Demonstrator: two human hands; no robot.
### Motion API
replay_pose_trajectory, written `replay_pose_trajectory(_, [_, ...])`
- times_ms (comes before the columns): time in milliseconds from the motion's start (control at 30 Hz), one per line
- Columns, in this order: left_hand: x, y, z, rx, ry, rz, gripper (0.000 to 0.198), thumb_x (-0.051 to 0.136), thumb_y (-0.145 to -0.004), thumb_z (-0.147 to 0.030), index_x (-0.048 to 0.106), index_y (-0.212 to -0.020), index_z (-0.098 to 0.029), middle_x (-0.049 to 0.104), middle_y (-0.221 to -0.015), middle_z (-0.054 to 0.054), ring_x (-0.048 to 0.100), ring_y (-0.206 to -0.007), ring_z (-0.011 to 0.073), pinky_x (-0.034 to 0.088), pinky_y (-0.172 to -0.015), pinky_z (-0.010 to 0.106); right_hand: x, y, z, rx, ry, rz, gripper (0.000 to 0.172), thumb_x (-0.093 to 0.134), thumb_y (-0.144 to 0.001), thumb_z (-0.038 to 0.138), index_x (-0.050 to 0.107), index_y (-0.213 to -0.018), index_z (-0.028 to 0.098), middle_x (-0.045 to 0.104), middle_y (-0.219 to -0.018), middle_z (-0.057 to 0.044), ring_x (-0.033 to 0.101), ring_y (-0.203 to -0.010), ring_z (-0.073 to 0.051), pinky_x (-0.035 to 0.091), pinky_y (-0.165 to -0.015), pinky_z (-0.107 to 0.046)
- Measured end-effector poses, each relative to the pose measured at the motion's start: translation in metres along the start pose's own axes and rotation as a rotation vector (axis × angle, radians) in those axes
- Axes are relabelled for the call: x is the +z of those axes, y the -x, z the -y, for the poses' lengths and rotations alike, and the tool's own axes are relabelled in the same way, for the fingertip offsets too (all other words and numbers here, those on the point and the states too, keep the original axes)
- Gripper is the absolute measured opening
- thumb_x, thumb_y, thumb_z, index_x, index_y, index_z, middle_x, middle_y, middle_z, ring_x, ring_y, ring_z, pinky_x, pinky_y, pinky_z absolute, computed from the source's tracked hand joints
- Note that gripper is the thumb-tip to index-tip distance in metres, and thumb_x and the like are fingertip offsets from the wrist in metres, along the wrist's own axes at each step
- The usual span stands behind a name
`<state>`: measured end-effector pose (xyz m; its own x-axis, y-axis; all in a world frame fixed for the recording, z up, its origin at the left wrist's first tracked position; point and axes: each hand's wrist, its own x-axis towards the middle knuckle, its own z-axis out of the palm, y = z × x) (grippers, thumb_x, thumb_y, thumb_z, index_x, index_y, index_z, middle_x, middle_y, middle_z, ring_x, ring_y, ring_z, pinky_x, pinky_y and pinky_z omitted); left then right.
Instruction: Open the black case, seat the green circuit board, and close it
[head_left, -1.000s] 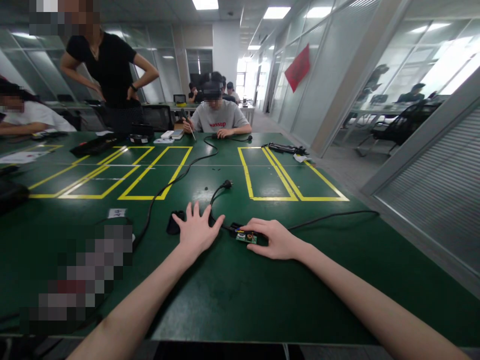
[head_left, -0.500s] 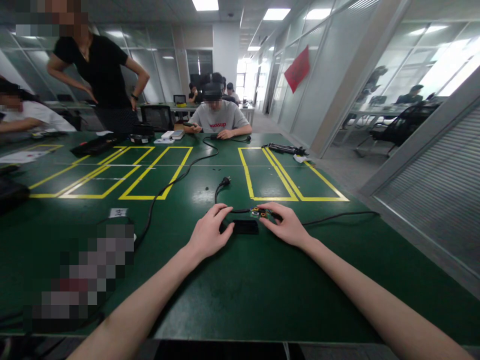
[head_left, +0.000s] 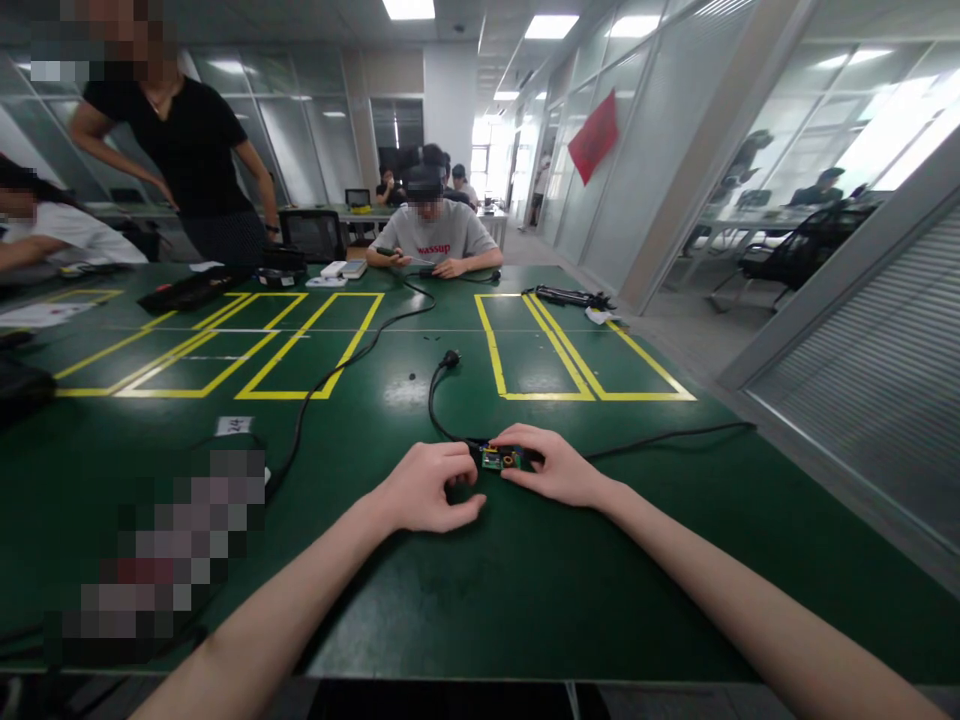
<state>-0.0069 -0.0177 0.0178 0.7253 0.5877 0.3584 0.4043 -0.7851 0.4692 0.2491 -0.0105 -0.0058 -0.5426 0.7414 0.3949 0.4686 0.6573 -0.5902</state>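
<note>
A small green circuit board [head_left: 492, 461] with coils and other parts on it lies before me on the green table [head_left: 480, 590]. My right hand [head_left: 559, 468] grips the board from its right side, thumb at the near edge and fingers at the far edge. My left hand [head_left: 431, 487] is just left of the board, thumb and curled fingers apart, holding nothing that I can see. A black cord [head_left: 433, 405] runs from the board's left end to a plug [head_left: 450, 359]. Another black cord [head_left: 667, 435] leads off right from behind my right hand. The black case is not distinguishable now.
Left of me lie a blurred-out object [head_left: 176, 545], a small numbered label [head_left: 235, 426] and a long cable [head_left: 301, 420]. Yellow tape [head_left: 277, 394] marks rectangles on the table. A folded black tripod-like item [head_left: 570, 297] lies at the far right. Several people are beyond.
My right hand and the board have moved left and nearer, over where the black case lay. My left hand has come nearer, off the case. The standing person leans further left.
</note>
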Motion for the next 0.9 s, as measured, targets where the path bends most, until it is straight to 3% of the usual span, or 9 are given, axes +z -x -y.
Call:
replay_pose_trajectory(100, [-0.013, 0.0, 0.011, -0.111, -0.212, 0.039, 0.015, 0.07, -0.082, -0.032, 0.064, -0.075, -0.019, 0.065, -0.08, 0.002, 0.061, -0.071, 0.0163, 0.048, -0.064, 0.026, -0.001, -0.001, 0.003, 0.038, 0.063, 0.001, 0.033, 0.069, -0.088, 0.024, 0.069, -0.121, 0.021, 0.074, -0.112, -0.008, 0.071, -0.1, -0.023, 0.056, -0.088, -0.037])
replay_pose_trajectory(200, [-0.023, 0.0, 0.024, -0.298, -0.406, 0.002, 0.016, 0.062, -0.089, -0.03, 0.066, -0.077, -0.02, 0.067, -0.085, 0.005, 0.064, -0.086, 0.0222, 0.053, -0.074, 0.031, -0.004, -0.001, 0.006, 0.055, 0.121, 0.009, 0.033, 0.069, -0.088, 0.027, 0.069, -0.121, 0.023, 0.074, -0.112, -0.008, 0.072, -0.098, -0.023, 0.056, -0.086, -0.037])
replay_pose_trajectory(400, [-0.026, 0.0, 0.044, -0.618, -0.522, -0.12, 0.025, 0.054, -0.095, -0.029, 0.072, -0.109, -0.019, 0.068, -0.114, 0.012, 0.061, -0.114, 0.0302, 0.058, -0.09, 0.04, -0.007, -0.001, 0.013, -0.043, -0.01, 0.116, 0.029, 0.071, -0.084, 0.02, 0.072, -0.113, 0.021, 0.074, -0.108, -0.008, 0.071, -0.097, -0.022, 0.056, -0.086, -0.035])
replay_pose_trajectory(533, [-0.029, 0.001, 0.055, -0.638, -0.501, -0.093, 0.041, 0.049, -0.087, -0.011, 0.071, -0.12, -0.017, 0.066, -0.128, 0.014, 0.06, -0.123, 0.0295, 0.055, -0.102, 0.04, 0.003, 0.001, 0.029, -0.125, -0.197, 0.205, 0.026, 0.074, -0.081, 0.02, 0.074, -0.107, 0.019, 0.073, -0.104, -0.008, 0.07, -0.09, -0.019, 0.056, -0.082, -0.031])
replay_pose_trajectory(667, [-0.039, 0.006, 0.068, -0.603, -0.491, -0.036, 0.053, 0.04, -0.079, 0.003, 0.076, -0.11, -0.018, 0.071, -0.127, 0.01, 0.066, -0.119, 0.0248, 0.055, -0.103, 0.035, 0.014, 0.005, 0.046, -0.171, -0.365, 0.311, 0.028, 0.078, -0.078, 0.021, 0.077, -0.105, 0.017, 0.074, -0.102, -0.008, 0.071, -0.085, -0.016, 0.056, -0.079, -0.027])
replay_pose_trajectory(833, [-0.059, 0.016, 0.077, -0.576, -0.592, -0.107, 0.041, 0.045, -0.084, -0.003, 0.079, -0.097, -0.021, 0.079, -0.101, 0.008, 0.072, -0.098, 0.0289, 0.06, -0.087, 0.042, 0.015, 0.004, 0.05, -0.164, -0.397, 0.183, 0.025, 0.071, -0.084, 0.019, 0.076, -0.108, 0.017, 0.076, -0.097, -0.008, 0.072, -0.083, -0.016, 0.056, -0.076, -0.026])
replay_pose_trajectory(900, [-0.064, 0.017, 0.073, -0.624, -0.551, -0.206, 0.032, 0.049, -0.09, -0.011, 0.078, -0.097, -0.02, 0.079, -0.096, 0.006, 0.073, -0.092, 0.0301, 0.06, -0.084, 0.044, 0.015, 0.002, 0.049, -0.164, -0.373, 0.131, 0.025, 0.07, -0.085, 0.02, 0.075, -0.11, 0.018, 0.077, -0.098, -0.009, 0.072, -0.084, -0.017, 0.056, -0.075, -0.027])
